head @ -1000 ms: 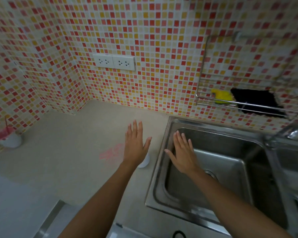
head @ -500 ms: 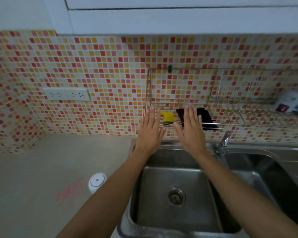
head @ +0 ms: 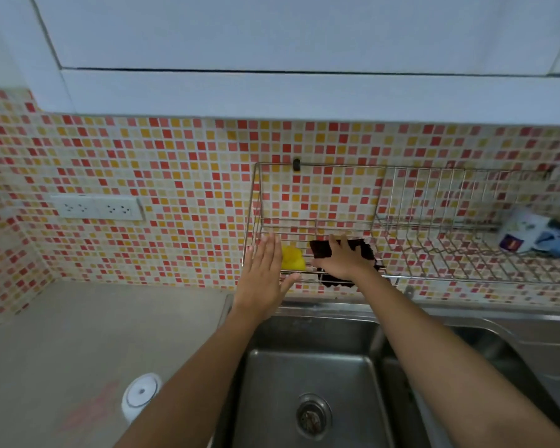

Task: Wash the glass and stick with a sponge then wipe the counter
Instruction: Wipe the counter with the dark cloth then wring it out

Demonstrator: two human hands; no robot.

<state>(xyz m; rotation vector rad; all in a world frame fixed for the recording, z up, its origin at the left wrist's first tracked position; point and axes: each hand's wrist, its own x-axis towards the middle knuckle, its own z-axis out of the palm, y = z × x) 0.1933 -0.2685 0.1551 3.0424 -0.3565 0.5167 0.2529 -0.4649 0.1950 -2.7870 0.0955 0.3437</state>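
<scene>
A yellow sponge (head: 292, 257) lies in the wire wall rack (head: 401, 279) above the sink, with a dark cloth (head: 366, 250) just right of it. My left hand (head: 263, 277) is flat and open in front of the rack, its fingers beside the sponge. My right hand (head: 339, 257) rests on the dark cloth with fingers spread; whether it grips the cloth cannot be told. A pink stain (head: 91, 407) marks the beige counter (head: 78, 334) at lower left. The glass and stick are out of view.
A steel sink (head: 307, 383) with a drain lies below my arms, a second basin to its right. A small white round container (head: 139, 396) stands on the counter by the stain. A packet (head: 527, 236) lies at the rack's right end. Wall sockets (head: 99, 207) sit left.
My view has swung from the counter up to the wall rack. Both hands have risen from over the sink edge to the rack; the right one now lies on the dark cloth.
</scene>
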